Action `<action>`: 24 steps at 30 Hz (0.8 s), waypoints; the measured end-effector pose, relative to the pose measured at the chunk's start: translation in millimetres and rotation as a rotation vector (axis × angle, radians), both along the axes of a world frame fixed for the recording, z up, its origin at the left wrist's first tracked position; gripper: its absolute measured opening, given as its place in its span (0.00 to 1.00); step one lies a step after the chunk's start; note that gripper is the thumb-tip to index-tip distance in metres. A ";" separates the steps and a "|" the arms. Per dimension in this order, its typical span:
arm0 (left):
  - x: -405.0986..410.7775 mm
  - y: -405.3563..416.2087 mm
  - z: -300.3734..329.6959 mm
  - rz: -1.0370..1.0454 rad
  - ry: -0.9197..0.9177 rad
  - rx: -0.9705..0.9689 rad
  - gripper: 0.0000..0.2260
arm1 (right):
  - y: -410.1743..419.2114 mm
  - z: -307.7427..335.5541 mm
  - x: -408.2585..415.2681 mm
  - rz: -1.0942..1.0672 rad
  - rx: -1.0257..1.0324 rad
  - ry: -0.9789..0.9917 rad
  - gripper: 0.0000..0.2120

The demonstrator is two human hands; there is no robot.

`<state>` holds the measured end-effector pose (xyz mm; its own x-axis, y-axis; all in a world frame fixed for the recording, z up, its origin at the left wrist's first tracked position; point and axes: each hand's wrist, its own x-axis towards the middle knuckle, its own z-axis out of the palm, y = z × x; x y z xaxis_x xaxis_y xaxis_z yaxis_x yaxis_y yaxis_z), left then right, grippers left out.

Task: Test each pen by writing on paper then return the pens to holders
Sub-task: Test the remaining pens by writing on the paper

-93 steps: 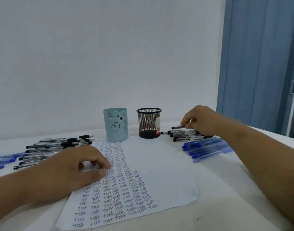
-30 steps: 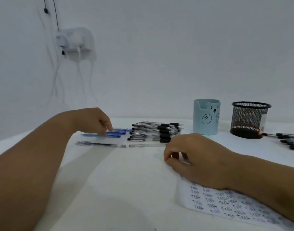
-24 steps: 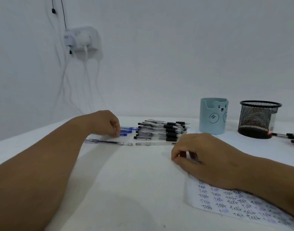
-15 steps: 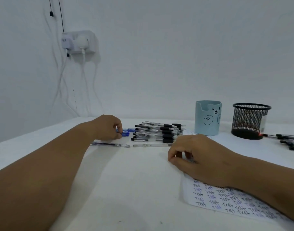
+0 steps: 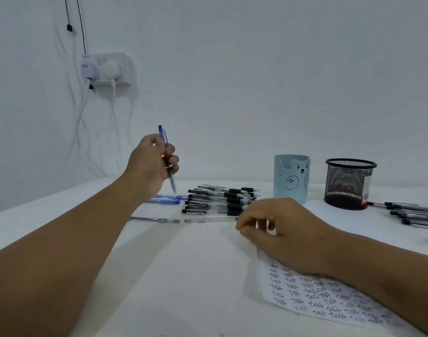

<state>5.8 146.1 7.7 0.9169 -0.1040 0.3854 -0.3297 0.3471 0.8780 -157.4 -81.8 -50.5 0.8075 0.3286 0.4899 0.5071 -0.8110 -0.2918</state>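
Above the left side of the counter [image 5: 183,276], the left hand [image 5: 152,161] holds a blue pen [image 5: 166,152] well clear of the surface, fingers curled round its barrel, the pen steeply tilted with its cap end up and its tip pointing down toward the loose blue pens [image 5: 166,200] lying below. The pen looks slightly blurred, so the exact finger placement is hard to read.

What could go wrong: the pen sits in a loose, mid-barrel hold, not a writing hold, so turning it in the fingers on the way to the paper [image 5: 317,300] could let it slip and fall among the stack of black pens [image 5: 222,200], mixing tested with untested. The paper is already crowded with rows of "Test", so a fresh mark could be lost among old ones if it lands on a filled patch. A sweep of the left forearm could also roll the two clear pens [image 5: 183,219] lying end to end near the counter's middle.

The left arm reaches forward, wrist raised. The right hand [image 5: 281,232] rests on the top corner of the paper, fingers loosely curled downward and holding nothing, pinning the sheet. Both the blue bear cup [image 5: 292,178] and the black mesh cup [image 5: 349,183] stand upright behind, apparently without pens.
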 end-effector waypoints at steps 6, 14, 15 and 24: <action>-34.9 -39.4 -6.7 -0.452 0.269 -0.318 0.14 | -28.4 42.3 -9.3 -0.087 0.193 -0.141 0.05; -90.2 -99.0 -6.8 -0.730 0.222 -0.337 0.12 | -56.7 37.5 -39.4 -0.121 0.068 0.102 0.11; -96.6 -107.6 -5.4 -0.748 0.221 -0.327 0.13 | -55.9 34.7 -41.2 -0.120 0.061 0.118 0.13; -104.8 -160.4 -16.3 -0.646 -0.072 0.245 0.20 | -101.0 14.0 -42.1 -0.366 0.196 0.142 0.04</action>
